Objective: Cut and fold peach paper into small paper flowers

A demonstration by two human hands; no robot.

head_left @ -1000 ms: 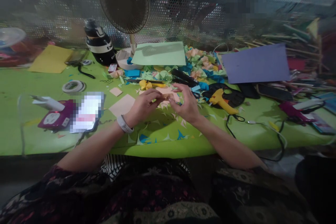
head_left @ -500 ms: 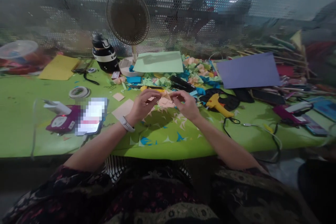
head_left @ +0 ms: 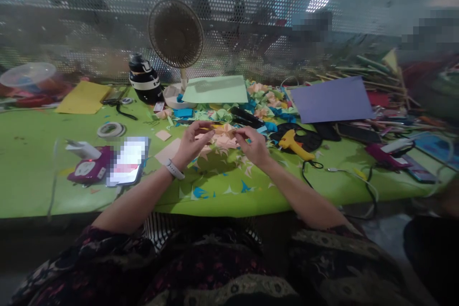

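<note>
Between my hands, over the middle of the green table, is a small folded peach paper piece [head_left: 226, 129] with pointed edges. My right hand [head_left: 255, 146] pinches its right side between thumb and forefinger. At its left side is my left hand [head_left: 193, 144], thumb and forefinger bent in against the paper; their exact contact is hard to make out. Under and around the hands lie peach paper pieces [head_left: 224, 142] and small pointed scraps. Blue paper scraps [head_left: 200, 193] lie nearer the table's front edge. A flat peach sheet [head_left: 168, 151] is partly behind my left wrist.
A yellow glue gun [head_left: 296, 145] lies to the right, beside a black stapler-like tool [head_left: 247, 117]. Crumpled paper pieces [head_left: 267, 100] are heaped behind. A fan [head_left: 175, 33], black bottle [head_left: 145, 81], phone [head_left: 128, 160], tape roll [head_left: 111, 129] and purple sheet [head_left: 333, 99] stand or lie around.
The view has shifted slightly. My left thumb and forefinger have spread a little, and more of the peach paper shows between the hands. My right hand keeps its pinch.
</note>
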